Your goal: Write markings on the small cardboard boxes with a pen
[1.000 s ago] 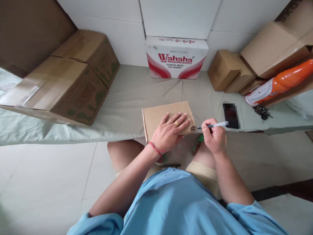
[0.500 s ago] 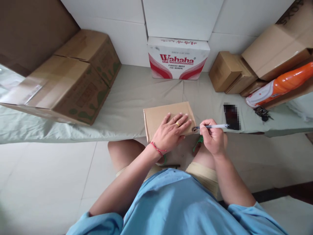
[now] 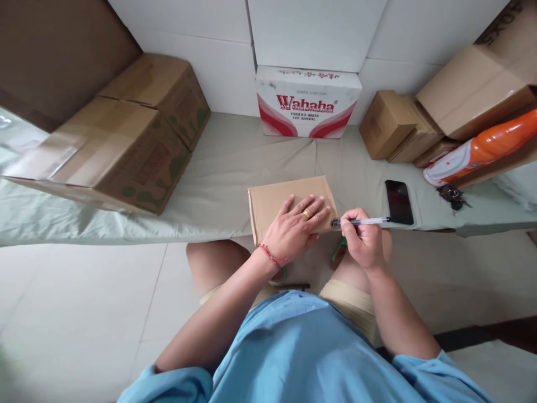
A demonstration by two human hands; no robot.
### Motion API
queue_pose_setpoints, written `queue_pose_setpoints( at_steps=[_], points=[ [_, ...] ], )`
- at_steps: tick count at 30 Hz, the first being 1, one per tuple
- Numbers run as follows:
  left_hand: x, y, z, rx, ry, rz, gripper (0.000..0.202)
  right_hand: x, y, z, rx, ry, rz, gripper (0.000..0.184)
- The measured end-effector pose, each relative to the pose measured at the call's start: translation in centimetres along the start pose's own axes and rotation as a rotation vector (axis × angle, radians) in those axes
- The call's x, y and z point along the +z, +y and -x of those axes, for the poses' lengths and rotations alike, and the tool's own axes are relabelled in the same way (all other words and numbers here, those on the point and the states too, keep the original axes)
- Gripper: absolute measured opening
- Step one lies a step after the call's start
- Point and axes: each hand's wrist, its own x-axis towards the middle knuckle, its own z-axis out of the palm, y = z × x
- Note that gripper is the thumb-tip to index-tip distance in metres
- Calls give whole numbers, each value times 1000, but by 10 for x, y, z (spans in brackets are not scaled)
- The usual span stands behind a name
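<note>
Your left hand lies spread, palm down, on the flat cardboard box at the near edge of the cloth-covered table, covering part of its top, while your right hand pinches a pen whose tip is hard to make out against the dark patch at the box's near right corner. The Wahaha carton and taped brown carton conceal their contents. The right frame edge cuts off the bottle; cannot tell whether its orange is liquid or plastic.
</note>
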Motion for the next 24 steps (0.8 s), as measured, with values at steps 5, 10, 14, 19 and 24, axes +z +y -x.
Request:
queue_pose_setpoints(
  at_steps=[5, 10, 14, 19, 24],
  points=[
    [0, 0, 0, -3, -13, -1, 71, 1, 1, 2, 10, 25, 8, 24],
    [-1, 0, 0, -9, -25, -6, 72, -2, -1, 2, -9, 30, 24, 21],
    [0, 0, 0, -6, -12, -7, 72, -5, -4, 2, 22, 53, 46, 21],
    [0, -1, 0, 5, -4, -7, 72, -6, 0, 2, 10, 32, 10, 21],
    [-1, 0, 0, 1, -15, 7, 72, -6, 5, 4, -6, 86, -15, 18]
  ],
)
